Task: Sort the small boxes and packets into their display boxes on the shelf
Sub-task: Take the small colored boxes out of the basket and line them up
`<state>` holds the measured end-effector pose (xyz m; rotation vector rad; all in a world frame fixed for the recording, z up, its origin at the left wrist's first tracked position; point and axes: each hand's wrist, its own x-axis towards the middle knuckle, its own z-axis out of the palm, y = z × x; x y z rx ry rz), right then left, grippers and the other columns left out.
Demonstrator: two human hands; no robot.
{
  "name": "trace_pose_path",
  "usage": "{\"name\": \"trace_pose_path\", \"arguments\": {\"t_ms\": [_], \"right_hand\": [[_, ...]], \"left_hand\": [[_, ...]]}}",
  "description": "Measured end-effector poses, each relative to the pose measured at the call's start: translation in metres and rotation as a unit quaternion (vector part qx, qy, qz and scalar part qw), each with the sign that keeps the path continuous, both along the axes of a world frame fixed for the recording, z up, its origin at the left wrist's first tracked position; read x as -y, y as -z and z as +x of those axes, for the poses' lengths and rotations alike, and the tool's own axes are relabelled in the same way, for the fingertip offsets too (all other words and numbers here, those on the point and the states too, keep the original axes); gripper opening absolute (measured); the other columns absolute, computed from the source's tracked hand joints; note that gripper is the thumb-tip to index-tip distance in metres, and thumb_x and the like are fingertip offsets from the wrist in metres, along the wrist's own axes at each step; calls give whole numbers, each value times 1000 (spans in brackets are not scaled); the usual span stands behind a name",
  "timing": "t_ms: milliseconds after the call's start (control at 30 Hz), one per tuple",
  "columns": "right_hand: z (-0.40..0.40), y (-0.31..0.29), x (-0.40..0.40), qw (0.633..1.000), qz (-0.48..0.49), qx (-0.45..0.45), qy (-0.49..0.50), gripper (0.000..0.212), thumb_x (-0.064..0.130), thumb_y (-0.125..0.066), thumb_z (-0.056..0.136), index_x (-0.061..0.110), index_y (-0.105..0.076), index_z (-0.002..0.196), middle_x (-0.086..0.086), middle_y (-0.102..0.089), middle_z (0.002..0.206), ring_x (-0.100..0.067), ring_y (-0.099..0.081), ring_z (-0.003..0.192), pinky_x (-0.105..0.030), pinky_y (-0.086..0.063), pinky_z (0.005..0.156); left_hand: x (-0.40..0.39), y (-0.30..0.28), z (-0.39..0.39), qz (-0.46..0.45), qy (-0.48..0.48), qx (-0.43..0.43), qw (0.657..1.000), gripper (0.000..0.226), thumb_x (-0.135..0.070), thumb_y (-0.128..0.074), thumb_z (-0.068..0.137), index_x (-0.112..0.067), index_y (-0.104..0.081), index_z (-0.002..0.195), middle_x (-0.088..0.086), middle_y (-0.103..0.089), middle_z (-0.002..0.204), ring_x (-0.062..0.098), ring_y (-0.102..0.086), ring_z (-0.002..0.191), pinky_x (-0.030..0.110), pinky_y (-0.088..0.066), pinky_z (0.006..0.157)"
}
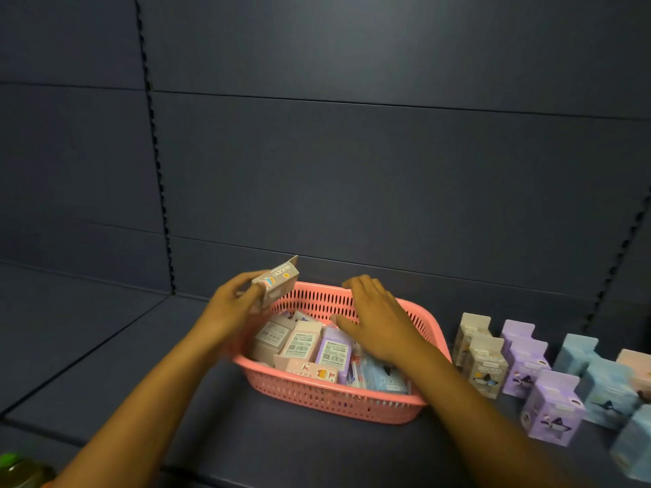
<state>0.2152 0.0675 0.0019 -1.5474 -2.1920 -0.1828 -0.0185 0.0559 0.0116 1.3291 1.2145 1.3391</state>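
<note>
While my left hand (234,308) grips one small beige box (278,281), tilted with a corner up, over the far left rim of the pink basket (334,399), my right hand (378,320) hovers with fingers spread and relaxed above the basket's middle, holding nothing. Both hands are apart, one to each side of the basket's back wall. That basket sits on the dark blue shelf (105,364) directly below and between my hands.

Under my hands, inside the basket, I count two pale pink boxes (301,341) lying label up and one lilac box (334,352) just right of them, below my right thumb. Against the near wall lies one pink packet (311,371) with a coloured print, and right of it, beneath my right wrist, a light blue packet (382,378); more pieces are tucked between these, too crowded for me to count.

Off to the right of my right forearm stand the display boxes in rows running toward me. I count two beige display boxes (488,368) nearest the basket, then three lilac display boxes (553,413), then a row of light blue display boxes (607,396) of which I see at least three, the nearest cut by the frame edge. One pink display box (639,368) shows partly at the far right edge.

Below my left forearm, at the bottom left corner, one green-capped object (17,468) shows, too blurred for me to identify.
</note>
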Motion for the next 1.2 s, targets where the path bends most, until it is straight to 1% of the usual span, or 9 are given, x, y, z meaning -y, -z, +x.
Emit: {"name": "trace_pose_path", "arguments": {"t_ms": [133,267,400,600,767,867,1000,1067,1200], "right_hand": [[-20,5,-10,998,-60,21,-25,52,53,-51,90,23,-43,131,4,-49,131,-16,-47,117,-33,-42,97],[-37,11,-21,988,-147,46,-34,59,58,-52,87,21,-47,133,0,-50,135,-20,-47,120,-36,-42,99],[-48,16,-27,977,-194,70,-47,64,70,-55,77,23,-54,120,2,-55,121,-17,-49,109,-38,-44,91],[-49,9,-27,986,-158,6,-59,53,48,-71,77,23,-57,122,5,-52,118,-14,-47,107,-32,-43,91],[-42,-13,-18,980,-156,-101,-75,17,26,-74,81,27,-65,95,13,-63,95,-5,-60,83,-25,-50,71],[-31,-26,-11,980,-129,-134,-72,13,26,-78,77,30,-67,82,12,-55,81,-2,-52,71,-20,-38,64],[-9,-40,3,975,-101,-186,-70,8,27,-76,78,25,-68,79,6,-43,54,-5,-36,48,-14,-29,48],[5,-46,11,972,-76,-214,-62,6,23,-74,80,24,-68,80,2,-47,53,-3,-39,47,-13,-33,48],[37,-56,30,971,-45,-230,-40,5,24,-71,82,24,-66,83,3,-68,70,-3,-60,61,-16,-48,57]], "left_hand": [[-1,4,-14,-79,73,196,975,25,-13,-47,98,-11,-63,117,16,-70,109,27,-69,100,32,-57,84],[-3,9,-24,-100,86,247,960,28,-12,-45,99,-8,-61,121,20,-68,114,27,-67,105,24,-57,78],[-1,8,-31,-121,80,291,946,28,-15,-51,97,-3,-61,121,23,-68,111,29,-66,106,26,-58,79],[3,7,-33,-87,100,254,958,32,-14,-64,88,-9,-62,121,13,-69,115,24,-67,106,27,-55,86],[1,7,-29,-78,94,266,956,35,-6,-65,86,-7,-61,120,17,-69,113,29,-67,104,32,-56,85],[0,4,-19,-69,104,261,957,34,-8,-65,86,-10,-61,119,19,-69,111,32,-68,102,33,-57,82],[-2,-1,-1,-32,103,240,965,30,-12,-65,87,-16,-61,117,17,-70,110,33,-68,101,38,-56,86],[-1,-4,11,-14,100,215,971,30,-13,-65,88,-19,-60,118,14,-71,108,32,-69,98,38,-57,84],[6,-12,35,29,82,119,989,30,-19,-65,89,-22,-59,118,6,-74,101,23,-72,91,34,-58,79]]}}
